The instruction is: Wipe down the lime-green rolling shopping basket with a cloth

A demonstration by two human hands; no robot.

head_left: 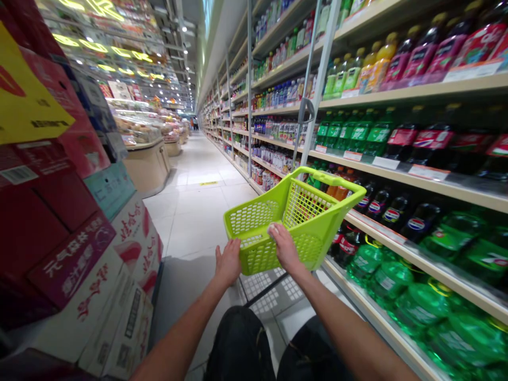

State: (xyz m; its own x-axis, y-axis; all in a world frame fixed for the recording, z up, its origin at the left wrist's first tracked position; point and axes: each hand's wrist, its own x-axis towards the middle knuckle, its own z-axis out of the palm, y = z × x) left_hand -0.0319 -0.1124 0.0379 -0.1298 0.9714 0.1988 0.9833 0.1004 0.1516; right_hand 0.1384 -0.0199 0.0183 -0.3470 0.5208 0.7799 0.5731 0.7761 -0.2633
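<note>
A bright lime-green shopping cart (pixel 313 241) with a perforated plastic basket stands in front of my knees, turned at an angle in the aisle. Its basket shows nothing inside. My left hand (pixel 229 263) rests against the near left corner of the basket, fingers on its edge and thumb apart. On the near rim lies my right hand (pixel 284 247), its fingers closed over a small white wad (pixel 273 227) that looks like a tissue or wipe. Part of the wad is hidden under the fingers.
Shelves of bottled drinks (pixel 381 129) line the right side, with large green bottles (pixel 420 307) at the bottom. Stacked drink cartons (pixel 137 243) crowd the left. The tiled aisle (pixel 194 203) runs ahead past a wooden display counter (pixel 146 166).
</note>
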